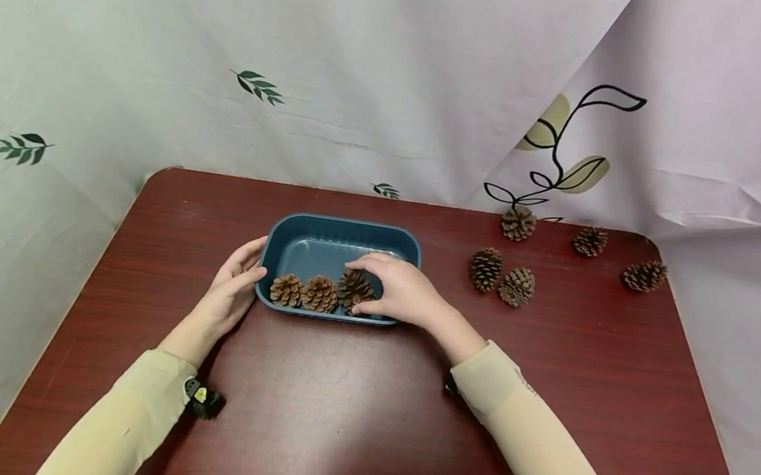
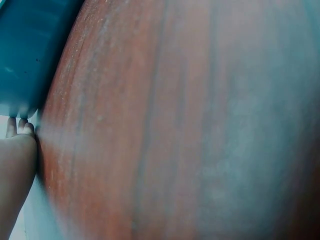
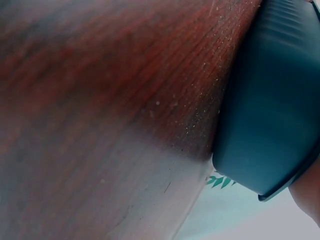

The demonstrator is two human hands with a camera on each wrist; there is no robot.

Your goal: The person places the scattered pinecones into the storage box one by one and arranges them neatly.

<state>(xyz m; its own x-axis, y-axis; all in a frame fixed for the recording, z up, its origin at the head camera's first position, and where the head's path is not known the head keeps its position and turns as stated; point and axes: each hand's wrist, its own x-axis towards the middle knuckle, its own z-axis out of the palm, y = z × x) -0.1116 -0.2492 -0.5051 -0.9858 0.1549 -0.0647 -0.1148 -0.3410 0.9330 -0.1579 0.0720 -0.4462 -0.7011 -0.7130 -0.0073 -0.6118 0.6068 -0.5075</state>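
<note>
A dark blue rectangular plastic container (image 1: 310, 253) sits near the back of the table. Along its front inner wall, a pine cone (image 1: 286, 289) and a second pine cone (image 1: 320, 294) lie side by side. To their right, my right hand (image 1: 402, 292) reaches over the rim and grips a third pine cone (image 1: 354, 288) between thumb and fingers. At the container's left end my left hand (image 1: 235, 287) holds on, thumb at the rim. In the left wrist view its fingertips (image 2: 23, 124) meet the outer wall. The right wrist view shows the container's outside (image 3: 272, 110), with the cones hidden.
Several more pine cones lie on the table (image 1: 585, 373) to the right: one dark cone (image 1: 486, 269) beside a paler cone (image 1: 517, 287), one cone (image 1: 518, 223) at the back edge, others towards the back right corner. A white patterned cloth (image 1: 372, 70) hangs behind the table.
</note>
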